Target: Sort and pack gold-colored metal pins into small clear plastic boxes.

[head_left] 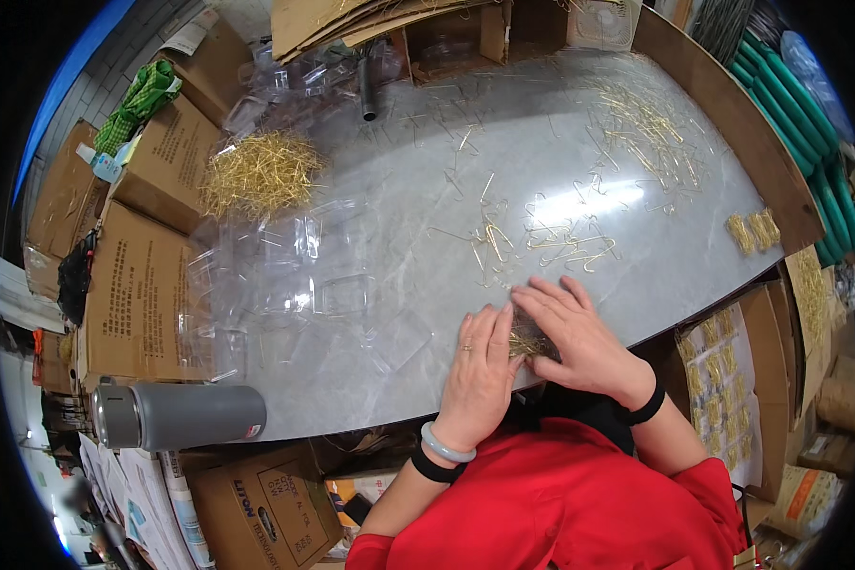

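Note:
My left hand and my right hand meet at the front edge of the table. Between them is a small bunch of gold wire hooks, mostly covered by my fingers. The left fingers press along its left side, while the right hand curves over it from the far and right sides. Whether a clear plastic case surrounds the bunch, I cannot tell. Just beyond my fingertips lie loose gold wire hooks, with more loose hooks to their right.
Clear plastic boxes cover the table's left part, beside a heap of gold wire pieces. A grey bottle lies at the front left edge. Two gold bundles sit at right. A cardboard box below holds several bundles.

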`<state>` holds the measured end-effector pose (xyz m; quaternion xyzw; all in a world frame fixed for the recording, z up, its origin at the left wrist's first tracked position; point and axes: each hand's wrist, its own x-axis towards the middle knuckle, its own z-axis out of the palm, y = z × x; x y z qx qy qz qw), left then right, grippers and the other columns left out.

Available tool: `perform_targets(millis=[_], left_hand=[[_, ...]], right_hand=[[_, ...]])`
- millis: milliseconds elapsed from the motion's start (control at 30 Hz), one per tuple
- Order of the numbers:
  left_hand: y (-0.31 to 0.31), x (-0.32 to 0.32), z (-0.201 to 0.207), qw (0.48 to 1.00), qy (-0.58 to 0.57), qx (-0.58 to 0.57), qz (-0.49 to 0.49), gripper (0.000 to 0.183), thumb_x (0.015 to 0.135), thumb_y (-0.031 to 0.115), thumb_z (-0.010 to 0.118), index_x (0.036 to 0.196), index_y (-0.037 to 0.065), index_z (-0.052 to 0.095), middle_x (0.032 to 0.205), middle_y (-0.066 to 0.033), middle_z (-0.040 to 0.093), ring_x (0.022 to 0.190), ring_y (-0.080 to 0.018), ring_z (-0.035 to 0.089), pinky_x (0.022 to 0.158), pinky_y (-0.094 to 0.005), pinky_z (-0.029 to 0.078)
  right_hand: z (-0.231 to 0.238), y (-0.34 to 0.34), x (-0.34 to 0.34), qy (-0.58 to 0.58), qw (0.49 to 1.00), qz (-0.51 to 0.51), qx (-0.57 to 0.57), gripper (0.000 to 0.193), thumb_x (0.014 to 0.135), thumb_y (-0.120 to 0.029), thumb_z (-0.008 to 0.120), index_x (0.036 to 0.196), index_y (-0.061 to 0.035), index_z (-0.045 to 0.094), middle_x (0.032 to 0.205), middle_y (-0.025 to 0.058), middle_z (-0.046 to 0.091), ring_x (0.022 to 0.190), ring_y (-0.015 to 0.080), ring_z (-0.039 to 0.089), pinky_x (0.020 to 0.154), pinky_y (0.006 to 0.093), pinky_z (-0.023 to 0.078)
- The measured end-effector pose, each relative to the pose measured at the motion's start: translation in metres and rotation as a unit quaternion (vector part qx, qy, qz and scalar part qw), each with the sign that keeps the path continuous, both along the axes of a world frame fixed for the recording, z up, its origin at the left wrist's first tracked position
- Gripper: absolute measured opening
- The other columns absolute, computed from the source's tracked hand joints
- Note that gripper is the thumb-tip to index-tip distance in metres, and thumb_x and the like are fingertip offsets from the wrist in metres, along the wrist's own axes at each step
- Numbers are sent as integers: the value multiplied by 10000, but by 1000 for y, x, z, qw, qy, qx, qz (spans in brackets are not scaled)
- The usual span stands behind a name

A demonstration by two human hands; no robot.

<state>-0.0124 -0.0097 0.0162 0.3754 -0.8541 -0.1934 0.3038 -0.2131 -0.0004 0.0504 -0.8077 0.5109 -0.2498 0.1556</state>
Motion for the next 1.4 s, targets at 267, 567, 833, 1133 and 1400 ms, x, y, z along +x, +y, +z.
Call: perform_targets(millis=[267,567,833,1133,1400], left_hand=[[-3,2,3,996,-82,-38,4,654,926,103,666,1481,-86,377,1470,-258,407,1406,-469,376,1176,-555,315],[-2,-5,8,997,-67,-20,-27,647,923,158,691,1465,-65,417,1420,-248,464,1381,-438,423,1168,-546,340],[-2,-4,10,997,-66,-18,-38,687,901,195,731,1466,-51,426,1421,-244,481,1369,-438,438,1167,-549,338],[1,-1,6,999,-18,17,-21,698,903,158,726,1481,-40,388,1437,-261,456,1384,-443,415,1171,-556,324],[0,-4,7,996,-83,-32,-20,624,917,98,671,1460,-56,407,1414,-257,453,1393,-447,409,1182,-548,332]], right_hand=[[-8,5,-10,-151,985,73,36,489,827,56,661,1301,-45,595,1343,157,592,1267,358,552,1073,491,436],[-24,17,1,-62,989,-78,-108,426,788,28,716,1202,-56,661,1177,87,684,1135,306,610,989,410,486],[1,9,-20,-86,996,17,8,728,744,-61,799,1417,-65,522,1343,138,605,1236,358,532,1029,428,430],[-1,-9,-13,-76,993,83,32,716,774,-18,741,1445,-63,495,1294,116,640,1229,336,558,1059,445,400],[-17,29,1,-135,990,-41,-12,615,816,75,644,1408,28,485,1360,213,558,1249,402,539,1054,475,467]])
